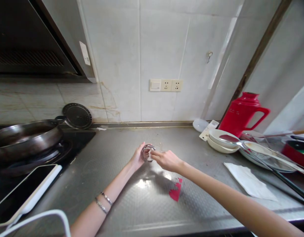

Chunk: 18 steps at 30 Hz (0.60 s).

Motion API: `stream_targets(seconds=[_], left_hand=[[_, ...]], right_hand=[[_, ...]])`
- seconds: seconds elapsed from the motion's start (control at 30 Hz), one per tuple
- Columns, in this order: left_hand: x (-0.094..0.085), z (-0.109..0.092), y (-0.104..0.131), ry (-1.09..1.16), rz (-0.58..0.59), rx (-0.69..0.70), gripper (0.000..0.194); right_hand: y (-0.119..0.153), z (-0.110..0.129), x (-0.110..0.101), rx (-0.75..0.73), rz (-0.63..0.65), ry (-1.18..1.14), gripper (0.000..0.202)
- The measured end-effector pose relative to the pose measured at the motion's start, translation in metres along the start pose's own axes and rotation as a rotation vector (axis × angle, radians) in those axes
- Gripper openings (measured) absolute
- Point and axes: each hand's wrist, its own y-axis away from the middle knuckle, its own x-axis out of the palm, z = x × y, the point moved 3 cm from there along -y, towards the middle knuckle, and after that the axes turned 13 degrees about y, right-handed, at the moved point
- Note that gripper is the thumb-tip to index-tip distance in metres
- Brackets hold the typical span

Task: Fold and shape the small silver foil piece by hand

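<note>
Over the middle of the metal counter (112, 194), my left hand (137, 158) is closed around a small round object (143, 152) with a shiny, silvery dark rim. Its exact kind is too small to make out. My right hand (168, 160) reaches in from the other side, fingers pinched at the opening of that object. A whitish scrap, perhaps tissue, shows at its fingertips (150, 154). Below the hands, a jagged red patch (176, 192) lies on the counter.
At left, a metal pan (25, 138) sits on the stove beside a phone (23, 194) with a white cable. A round dark disc (77, 116) leans on the wall. At right are a red thermos (240, 113), stacked bowls (222, 146), a ladle (237, 142) and a white napkin (248, 181).
</note>
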Motion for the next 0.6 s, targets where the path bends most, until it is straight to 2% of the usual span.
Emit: stream_targets(seconds=[0.1, 0.23, 0.3, 0.37, 0.43, 0.53, 0.6], left_hand=[[0.003, 0.004, 0.002, 0.042, -0.012, 0.066, 0.030], [0.001, 0.011, 0.003, 0.063, -0.008, 0.149, 0.029], [-0.002, 0.013, 0.002, 0.074, -0.008, 0.177, 0.029], [-0.004, 0.015, 0.000, 0.095, -0.005, 0.181, 0.028], [-0.004, 0.015, 0.000, 0.112, 0.023, 0.171, 0.027], [-0.003, 0.010, 0.000, 0.124, 0.086, 0.164, 0.029], [-0.003, 0.004, 0.000, 0.125, 0.103, 0.151, 0.034]], right_hand=[[-0.001, 0.027, 0.010, 0.212, -0.066, -0.233, 0.025], [-0.009, 0.059, 0.018, 0.478, -0.334, -0.564, 0.036], [-0.015, 0.065, 0.023, 0.552, -0.392, -0.641, 0.033], [-0.018, 0.064, 0.027, 0.594, -0.381, -0.642, 0.031], [-0.019, 0.058, 0.030, 0.571, -0.304, -0.574, 0.028], [-0.014, 0.041, 0.029, 0.462, -0.157, -0.387, 0.026], [-0.008, 0.028, 0.025, 0.335, -0.099, -0.255, 0.027]])
